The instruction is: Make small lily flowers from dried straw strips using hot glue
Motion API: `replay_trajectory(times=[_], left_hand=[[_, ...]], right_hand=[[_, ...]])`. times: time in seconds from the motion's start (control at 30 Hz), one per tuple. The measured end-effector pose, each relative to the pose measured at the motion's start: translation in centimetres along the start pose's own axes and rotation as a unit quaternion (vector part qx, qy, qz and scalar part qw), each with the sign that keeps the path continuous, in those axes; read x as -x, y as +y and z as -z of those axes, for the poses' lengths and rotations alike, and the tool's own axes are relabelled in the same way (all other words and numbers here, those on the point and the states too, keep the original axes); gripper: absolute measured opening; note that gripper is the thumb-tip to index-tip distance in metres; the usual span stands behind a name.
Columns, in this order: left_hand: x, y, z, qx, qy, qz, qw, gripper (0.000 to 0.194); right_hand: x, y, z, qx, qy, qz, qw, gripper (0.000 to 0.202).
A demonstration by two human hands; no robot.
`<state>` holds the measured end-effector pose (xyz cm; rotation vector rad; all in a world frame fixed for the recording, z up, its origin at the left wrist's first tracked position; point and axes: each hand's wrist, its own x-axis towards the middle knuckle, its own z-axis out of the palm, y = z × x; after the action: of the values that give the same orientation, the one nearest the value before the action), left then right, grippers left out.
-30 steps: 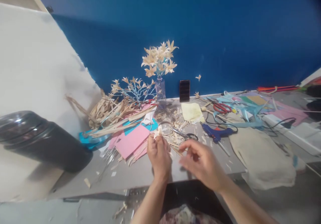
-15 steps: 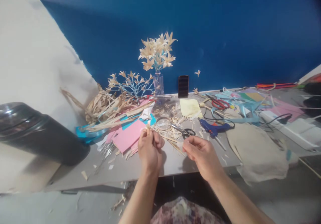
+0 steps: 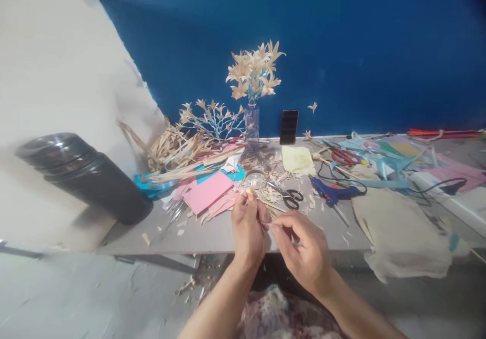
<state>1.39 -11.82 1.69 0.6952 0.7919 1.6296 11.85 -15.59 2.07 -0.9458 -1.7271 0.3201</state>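
My left hand [image 3: 249, 225] is closed, thumb up, pinching a small pale husk-like piece [image 3: 251, 190] whose tip shows above the fingers. Close on its right, my right hand [image 3: 301, 242] is closed too, with thumb and forefinger on a thin pale strip [image 3: 267, 225] that reaches to the left hand's fingers. Both hands are over the table's front edge. Just beyond them lie black-handled scissors [image 3: 292, 198], a roll of clear tape [image 3: 255, 178] and scattered pale scraps [image 3: 271, 164].
Pale flowers [image 3: 256, 70] stand in a clear bottle [image 3: 252, 126], beside a phone [image 3: 289, 127] leaning on the wall. Pink paper [image 3: 207, 192] and a dark flask [image 3: 98, 177] are at left. A blue glue gun [image 3: 336, 192], red-handled scissors [image 3: 345, 156] and beige cloth [image 3: 402, 232] lie right.
My right hand has come in to the left hand, bringing the pale strip against its fingers. The view has turned slightly left, so the table things appear further right.
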Motion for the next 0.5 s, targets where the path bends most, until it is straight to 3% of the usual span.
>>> replay_trajectory(times=[0.07,0.27,0.4,0.5], left_hand=[[-0.1,0.2,0.0,0.019,-0.008,0.003,1.000,0.032],[-0.4,0.3,0.5,0.022,-0.017,0.035,0.999,0.036],[-0.5,-0.1,1.0,-0.036,-0.012,0.002,0.999,0.033],[-0.9,-0.2,0.9,-0.044,-0.017,-0.009,0.999,0.031]], right_hand=[[-0.1,0.0,-0.4,-0.020,-0.019,-0.009,1.000,0.011],[0.0,0.7,-0.4,-0.156,-0.120,-0.132,0.972,0.012],[-0.3,1.5,0.1,-0.184,-0.181,-0.127,0.958,0.012],[-0.6,1.7,0.2,-0.154,-0.177,-0.085,0.968,0.013]])
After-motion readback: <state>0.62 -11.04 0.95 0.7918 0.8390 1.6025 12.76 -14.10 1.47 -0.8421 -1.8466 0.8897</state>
